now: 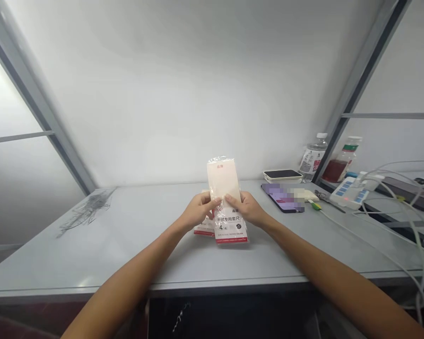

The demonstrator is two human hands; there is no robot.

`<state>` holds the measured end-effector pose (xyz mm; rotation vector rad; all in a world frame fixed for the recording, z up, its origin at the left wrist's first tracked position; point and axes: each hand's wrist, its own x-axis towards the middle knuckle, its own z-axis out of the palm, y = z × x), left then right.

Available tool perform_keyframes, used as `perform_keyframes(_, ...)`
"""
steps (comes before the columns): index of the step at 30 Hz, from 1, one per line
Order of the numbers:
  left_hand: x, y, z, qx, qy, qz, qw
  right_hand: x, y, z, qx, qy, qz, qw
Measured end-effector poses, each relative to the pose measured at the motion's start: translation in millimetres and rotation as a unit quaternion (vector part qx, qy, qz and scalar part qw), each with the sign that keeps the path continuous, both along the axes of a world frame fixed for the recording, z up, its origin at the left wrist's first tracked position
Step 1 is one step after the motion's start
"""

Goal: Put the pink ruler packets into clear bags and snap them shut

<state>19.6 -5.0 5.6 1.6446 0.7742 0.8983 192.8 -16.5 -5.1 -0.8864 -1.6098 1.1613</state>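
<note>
Between my two hands is a ruler set package [229, 219], a pale card with a red bottom band inside a clear plastic sleeve. It is held nearly upright above the desk. My left hand [198, 210] grips its left edge, thumb on the front. From the right, my right hand [250, 208] pinches the other edge, its thumb also on the front. Behind it and a little to the left, a second similar package [204, 228] shows only in part. Whether my left hand also touches that second package, I cannot tell.
On the right of the grey desk [134, 254] are a phone with a lit screen [282, 197], a dark-screened phone [282, 175], a clear bottle [313, 157], a bottle of red liquid [341, 162] and a power strip [349, 192] with cables. Dark scribbly marks [86, 212] lie at left.
</note>
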Motion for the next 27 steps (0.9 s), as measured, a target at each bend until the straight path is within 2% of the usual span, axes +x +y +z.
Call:
perform_keyframes(4,-3.4,3.0,1.4,-0.025,0.003,-0.013,1.000,0.3,0.6,-0.5,0.001,-0.005,-0.017,1.000)
perform_keyframes(10,-8.1,7.3,1.7,-0.089,-0.041,-0.071,0.993,-0.1,-1.2,2.6,0.001,-0.004,-0.010,1.000)
perform_keyframes(22,-11.0,9.7,-1.0,-0.137,-0.065,-0.102,0.983,-1.2,-4.8,3.6,-0.002,0.008,0.011,1.000)
perform_keyframes(27,-9.9,7.6,0.7,-0.118,-0.052,-0.079,0.989,-1.6,-5.3,2.9,0.002,0.009,0.025,1.000)
